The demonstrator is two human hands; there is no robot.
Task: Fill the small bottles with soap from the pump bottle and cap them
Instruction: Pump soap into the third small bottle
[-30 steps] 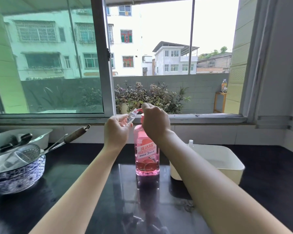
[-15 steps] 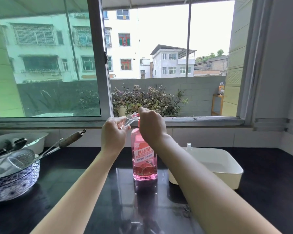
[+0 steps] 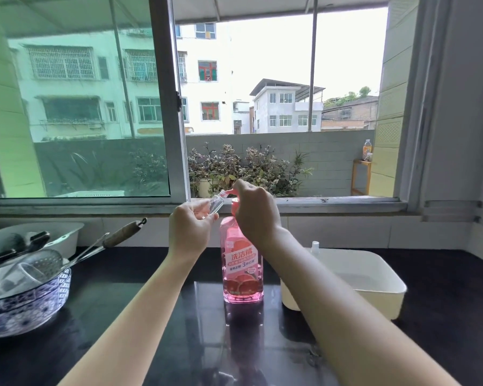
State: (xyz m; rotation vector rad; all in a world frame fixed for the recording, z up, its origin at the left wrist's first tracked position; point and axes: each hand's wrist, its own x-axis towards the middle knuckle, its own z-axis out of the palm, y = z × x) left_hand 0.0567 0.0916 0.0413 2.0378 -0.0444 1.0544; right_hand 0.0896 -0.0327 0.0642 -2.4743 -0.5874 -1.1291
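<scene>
A pink pump bottle (image 3: 242, 270) of soap stands upright on the black counter (image 3: 123, 302) in the middle. My right hand (image 3: 255, 211) covers its pump head, with the pink spout (image 3: 230, 192) poking out to the left. My left hand (image 3: 191, 228) holds a small clear bottle (image 3: 216, 203) tilted, its open mouth up against the spout tip. A white cap or bottle top (image 3: 315, 245) shows above the rim of the white tub (image 3: 374, 296) at right.
At left a blue patterned bowl (image 3: 31, 307) holds a glass and a skimmer, long handles (image 3: 123, 234) sticking out to the right. A white tray (image 3: 67, 238) with utensils sits behind it. The window sill (image 3: 332, 201) runs just behind my hands.
Both hands keep their grips at the pump. The view has tilted up a little, so bottle and hands sit slightly lower in frame.
</scene>
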